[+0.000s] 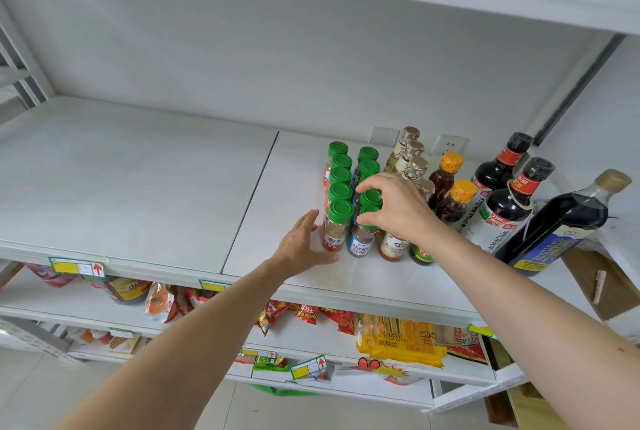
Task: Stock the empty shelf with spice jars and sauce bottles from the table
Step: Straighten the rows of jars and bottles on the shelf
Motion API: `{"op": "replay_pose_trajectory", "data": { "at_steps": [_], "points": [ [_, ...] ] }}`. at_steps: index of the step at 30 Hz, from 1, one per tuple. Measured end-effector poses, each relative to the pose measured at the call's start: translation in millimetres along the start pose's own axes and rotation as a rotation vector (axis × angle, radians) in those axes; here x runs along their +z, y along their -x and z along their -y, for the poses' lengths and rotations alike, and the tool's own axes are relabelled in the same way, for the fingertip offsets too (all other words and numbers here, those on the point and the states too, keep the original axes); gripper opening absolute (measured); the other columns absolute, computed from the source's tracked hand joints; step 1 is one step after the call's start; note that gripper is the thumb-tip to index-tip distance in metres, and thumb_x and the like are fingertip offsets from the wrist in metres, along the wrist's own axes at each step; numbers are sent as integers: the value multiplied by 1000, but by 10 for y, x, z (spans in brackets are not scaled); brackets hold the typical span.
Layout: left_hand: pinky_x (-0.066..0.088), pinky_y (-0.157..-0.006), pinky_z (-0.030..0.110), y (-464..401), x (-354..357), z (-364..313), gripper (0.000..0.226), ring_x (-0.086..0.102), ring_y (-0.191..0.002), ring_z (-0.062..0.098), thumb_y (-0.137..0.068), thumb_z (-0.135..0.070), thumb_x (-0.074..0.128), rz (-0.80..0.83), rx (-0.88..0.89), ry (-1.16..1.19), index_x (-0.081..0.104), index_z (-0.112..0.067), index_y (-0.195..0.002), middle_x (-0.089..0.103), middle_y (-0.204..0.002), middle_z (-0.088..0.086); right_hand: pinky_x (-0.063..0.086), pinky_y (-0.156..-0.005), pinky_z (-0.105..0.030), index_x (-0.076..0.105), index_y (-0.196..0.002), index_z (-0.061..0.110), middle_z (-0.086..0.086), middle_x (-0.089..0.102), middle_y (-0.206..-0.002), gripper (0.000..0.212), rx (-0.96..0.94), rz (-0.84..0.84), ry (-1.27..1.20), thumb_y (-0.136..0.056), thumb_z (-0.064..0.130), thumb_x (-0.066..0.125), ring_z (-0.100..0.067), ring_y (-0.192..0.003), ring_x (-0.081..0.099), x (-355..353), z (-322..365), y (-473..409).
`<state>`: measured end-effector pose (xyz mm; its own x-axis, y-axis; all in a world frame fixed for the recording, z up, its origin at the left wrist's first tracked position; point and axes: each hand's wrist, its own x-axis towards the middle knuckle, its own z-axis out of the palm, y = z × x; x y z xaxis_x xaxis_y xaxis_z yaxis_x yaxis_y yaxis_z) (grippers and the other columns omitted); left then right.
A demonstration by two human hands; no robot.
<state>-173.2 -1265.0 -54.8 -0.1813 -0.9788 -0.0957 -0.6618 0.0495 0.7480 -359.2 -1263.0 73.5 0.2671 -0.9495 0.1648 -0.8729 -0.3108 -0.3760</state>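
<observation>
Two rows of green-capped spice jars (340,192) stand on the white shelf (138,187), right of its middle seam. My right hand (394,206) reaches over the right row and pinches the green cap of the front jar with the blue label (362,243). My left hand (300,244) lies flat with straight fingers against the left side of the front red-labelled jar (335,229). To the right stand gold-capped bottles (410,152), orange-capped sauce bottles (453,201) and dark soy sauce bottles (502,215).
A large dark bottle (568,221) leans at the shelf's right end. The shelf's left half is bare. Lower shelves hold snack packets (304,313) and yellow packs (405,339). A wooden surface (602,284) shows at the far right.
</observation>
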Motion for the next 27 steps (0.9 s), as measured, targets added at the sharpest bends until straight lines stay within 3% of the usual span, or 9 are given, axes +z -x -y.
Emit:
{"op": "replay_pose_trajectory", "data": {
  "at_steps": [15, 20, 27],
  "points": [
    [37, -107, 32, 31, -52, 16, 104, 39, -136, 15, -71, -40, 82, 18, 22, 21, 19, -21, -151, 28, -156, 1, 38, -95, -26, 67, -115, 18, 2, 62, -122, 51, 9, -22, -13, -68, 24, 86, -16, -116, 52, 25, 37, 36],
    [41, -105, 31, 52, -95, -21, 102, 42, -134, 13, -70, -38, 84, -25, 55, 97, 24, -18, -150, 33, -153, 2, 46, -99, -35, 68, -114, 18, 4, 63, -120, 52, 14, -58, -65, -66, 20, 86, -14, -113, 55, 14, 35, 67],
    [41, -106, 34, 51, -371, -204, 97, 44, -130, 11, -68, -43, 83, -129, 132, 176, 32, -17, -147, 39, -148, 1, 50, -95, -32, 69, -112, 20, 8, 64, -117, 48, 5, -173, -111, -67, 16, 85, -8, -103, 58, -178, 29, 158]
  ]
}}
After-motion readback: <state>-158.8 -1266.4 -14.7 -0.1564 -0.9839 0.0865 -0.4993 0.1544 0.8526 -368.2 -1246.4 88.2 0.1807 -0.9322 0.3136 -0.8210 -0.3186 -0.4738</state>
